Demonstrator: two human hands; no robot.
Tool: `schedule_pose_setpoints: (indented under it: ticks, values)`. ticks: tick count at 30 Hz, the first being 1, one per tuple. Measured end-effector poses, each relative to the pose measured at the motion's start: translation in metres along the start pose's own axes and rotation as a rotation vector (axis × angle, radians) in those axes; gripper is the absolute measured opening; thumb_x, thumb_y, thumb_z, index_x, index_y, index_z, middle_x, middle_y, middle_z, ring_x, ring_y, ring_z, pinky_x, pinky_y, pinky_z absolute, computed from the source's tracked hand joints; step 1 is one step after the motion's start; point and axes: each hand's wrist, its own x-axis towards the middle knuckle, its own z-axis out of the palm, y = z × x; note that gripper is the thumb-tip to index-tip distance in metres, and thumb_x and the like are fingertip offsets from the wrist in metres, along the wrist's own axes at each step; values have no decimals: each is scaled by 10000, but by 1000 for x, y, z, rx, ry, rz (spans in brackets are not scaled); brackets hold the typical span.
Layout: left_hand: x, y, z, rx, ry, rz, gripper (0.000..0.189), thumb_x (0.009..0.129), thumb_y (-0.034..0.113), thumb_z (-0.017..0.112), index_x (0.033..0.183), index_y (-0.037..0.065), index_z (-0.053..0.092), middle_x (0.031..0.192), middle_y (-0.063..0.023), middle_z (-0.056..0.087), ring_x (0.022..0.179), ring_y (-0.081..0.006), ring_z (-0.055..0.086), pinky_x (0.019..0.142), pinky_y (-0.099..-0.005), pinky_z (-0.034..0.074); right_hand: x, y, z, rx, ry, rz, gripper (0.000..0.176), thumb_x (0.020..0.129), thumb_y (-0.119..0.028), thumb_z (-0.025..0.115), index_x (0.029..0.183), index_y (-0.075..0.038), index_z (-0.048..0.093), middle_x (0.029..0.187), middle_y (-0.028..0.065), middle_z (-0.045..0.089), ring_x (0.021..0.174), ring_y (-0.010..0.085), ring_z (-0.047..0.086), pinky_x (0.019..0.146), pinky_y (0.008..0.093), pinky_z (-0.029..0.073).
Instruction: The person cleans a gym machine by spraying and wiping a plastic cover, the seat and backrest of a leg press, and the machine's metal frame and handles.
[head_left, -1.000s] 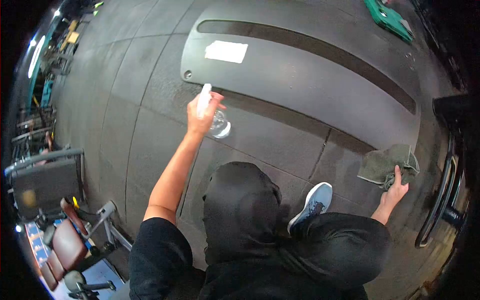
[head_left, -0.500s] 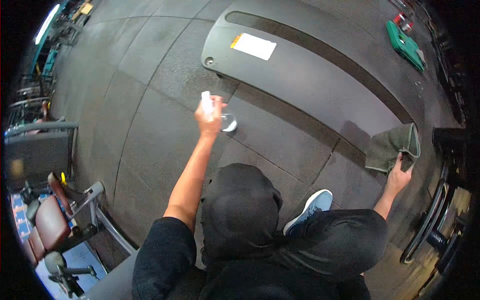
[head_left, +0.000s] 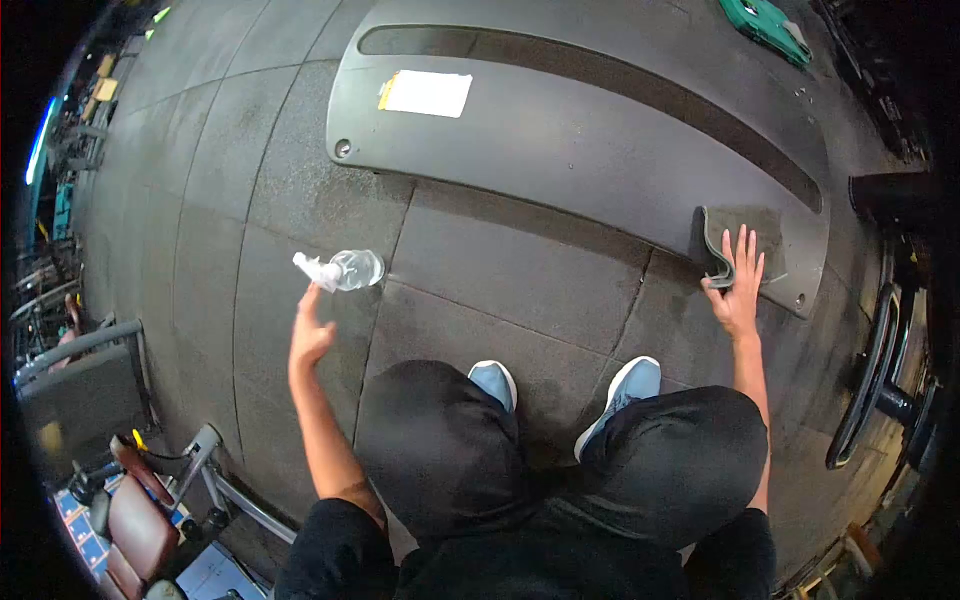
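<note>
A clear spray bottle (head_left: 358, 270) with a white trigger head is over the dark tiled floor at the left. My left hand (head_left: 312, 335) is just below it, index finger stretched up to the trigger head and thumb apart, not wrapped round the bottle. On the right, a grey-green cloth (head_left: 757, 222), one edge curled up, lies on the near right end of a long grey panel (head_left: 600, 165). My right hand (head_left: 738, 290) rests on this cloth, fingers spread, thumb near the curled edge.
The panel has a long slot and a white label (head_left: 428, 93). A green case (head_left: 765, 30) lies beyond it at the upper right. Gym equipment (head_left: 140, 510) stands at the lower left, and black metal bars (head_left: 865, 375) at the right. My shoes (head_left: 630, 390) are on the floor.
My left hand has loosened from the spray bottle and sits lower. My right hand, earlier gripping the cloth at the panel's right end, now lies spread on it. My view has shifted.
</note>
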Motion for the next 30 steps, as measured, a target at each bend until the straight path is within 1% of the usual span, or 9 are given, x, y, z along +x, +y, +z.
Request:
schedule_pose_setpoints:
  ticks: [1, 3, 8, 11, 13, 15, 20, 24, 30]
  values:
    - [6, -9, -18, -126, -25, -90, 858, 733, -95, 556, 1575, 40, 455, 1569, -178, 513, 1452, -308, 482, 1192, -398, 381, 2, 8, -7, -3, -2, 17, 836, 925, -601, 630, 1621, -188, 419, 1743, 99, 223, 1613, 345, 160, 1274, 611, 64]
    - [43, -25, -56, -214, 212, -140, 666, 858, -6, 596, 1521, 35, 537, 1572, -168, 518, 1458, -301, 483, 1183, -397, 394, 7, 27, -19, 129, -150, -2, 914, 891, -694, 605, 1626, -187, 409, 1749, 97, 202, 1616, 347, 140, 1277, 606, 63]
    - [168, 104, -110, -274, 198, -8, 543, 1029, 208, 625, 1524, 12, 517, 1578, -133, 514, 1425, -251, 504, 1133, -406, 427, 16, 14, 2, -96, -29, 21, 813, 948, -527, 623, 1648, -210, 358, 1754, 102, 174, 1619, 358, 108, 1276, 618, 66]
    - [221, 181, -45, -545, 312, -140, 537, 1000, 295, 633, 1479, 59, 578, 1580, -129, 494, 1445, -271, 457, 1107, -477, 418, 19, 9, 8, -69, -28, 70, 764, 964, -465, 621, 1645, -229, 367, 1754, 103, 174, 1620, 354, 104, 1278, 619, 58]
    - [226, 207, 13, -715, 284, -478, 605, 928, 287, 719, 1423, -16, 547, 1367, -177, 582, 1204, -255, 562, 1019, -450, 468, 23, 11, 3, -50, -13, 83, 759, 953, -417, 634, 1641, -234, 374, 1752, 93, 186, 1617, 356, 117, 1280, 616, 59]
    - [193, 236, 72, -805, 324, -587, 542, 907, 248, 732, 1338, -29, 555, 1400, -184, 539, 1171, -298, 566, 990, -505, 480, 25, 22, -9, 38, -67, 86, 767, 935, -372, 654, 1639, -243, 380, 1750, 79, 200, 1614, 360, 130, 1282, 612, 66]
    - [166, 216, 165, -1298, -293, -494, 389, 1033, 144, 623, 1351, -58, 527, 1385, -179, 561, 1137, -359, 618, 1021, -577, 512, 51, 13, 15, -84, 41, 170, 769, 976, -476, 612, 1652, -234, 335, 1729, 156, 214, 1591, 419, 163, 1250, 649, 134]
    - [164, 219, 174, -1297, -254, -447, 406, 1107, 126, 494, 1429, -114, 432, 1379, -219, 573, 1266, -410, 594, 1084, -625, 482, 110, -29, 36, -31, 32, 22, 809, 940, -528, 647, 1632, -221, 361, 1712, 158, 265, 1584, 434, 181, 1232, 689, 131]
    - [162, 223, 169, -1225, -198, -414, 379, 1106, 118, 504, 1401, -115, 457, 1369, -217, 574, 1225, -394, 622, 1070, -594, 512, 194, -129, 80, 142, 8, -358, 771, 936, -467, 670, 1600, -172, 414, 1689, 108, 342, 1581, 365, 247, 1267, 654, 151]
